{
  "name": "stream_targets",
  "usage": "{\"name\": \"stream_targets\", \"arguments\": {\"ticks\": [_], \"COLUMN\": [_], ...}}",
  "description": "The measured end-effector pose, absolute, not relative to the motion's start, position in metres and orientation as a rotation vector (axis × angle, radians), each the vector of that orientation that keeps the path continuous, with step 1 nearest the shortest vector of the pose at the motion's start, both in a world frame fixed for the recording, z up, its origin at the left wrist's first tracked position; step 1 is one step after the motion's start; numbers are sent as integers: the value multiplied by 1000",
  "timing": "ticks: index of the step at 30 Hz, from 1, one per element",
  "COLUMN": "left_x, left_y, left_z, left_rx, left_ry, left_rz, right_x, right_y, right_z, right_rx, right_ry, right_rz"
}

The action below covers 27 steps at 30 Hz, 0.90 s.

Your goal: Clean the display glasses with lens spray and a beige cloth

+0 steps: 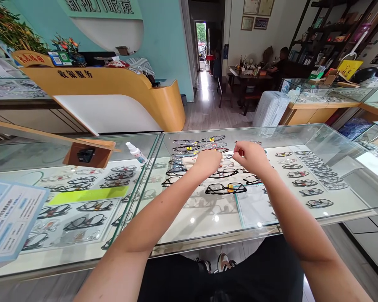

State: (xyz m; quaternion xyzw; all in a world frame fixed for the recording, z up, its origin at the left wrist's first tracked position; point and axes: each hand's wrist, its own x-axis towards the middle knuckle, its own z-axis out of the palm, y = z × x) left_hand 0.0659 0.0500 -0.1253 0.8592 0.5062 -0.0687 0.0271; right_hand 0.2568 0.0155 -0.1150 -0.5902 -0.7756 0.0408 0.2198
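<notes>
My left hand (208, 161) is closed above the glass counter, and a pale cloth (188, 162) sticks out from its left side. Across a small gap, my right hand (252, 157) is curled with thumb and fingers together; what it pinches, if anything, is hidden. Around both hands, several eyeglasses lie in rows on the counter top. Nearest to me is a black pair of eyeglasses (226, 188) with an orange tag on a lens. Other eyeglasses (185, 148) with a yellow tag rest beyond my left hand.
A white spray bottle (136, 152) stands left of the eyeglasses. Further left are a wooden mirror stand (90, 153) and a light-blue printed card (11, 218). More eyeglasses (319, 203) sit at the right in the glass display counter (189, 239). Someone sits at a desk (248, 74) behind.
</notes>
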Motion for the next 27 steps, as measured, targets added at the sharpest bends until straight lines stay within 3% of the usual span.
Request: {"name": "stream_targets", "arguments": {"ticks": [12, 17, 20, 24, 27], "left_x": [65, 55, 39, 14, 1], "left_y": [59, 51, 37, 19, 11], "left_z": [-136, -111, -81, -43, -27], "left_rx": [2637, 2636, 2619, 2242, 1966], "left_ry": [1599, 1589, 1527, 1212, 1000], "left_rz": [-198, -11, 280, 1185, 1544], "right_x": [272, 281, 286, 284, 275], "right_y": [19, 20, 21, 21, 19], "right_z": [-112, -111, -111, -114, -120], "right_rx": [-1505, -1374, -1317, -1351, -1361], "right_ry": [-1821, -1553, -1423, -1438, -1540], "right_rz": [189, 140, 102, 132, 177]}}
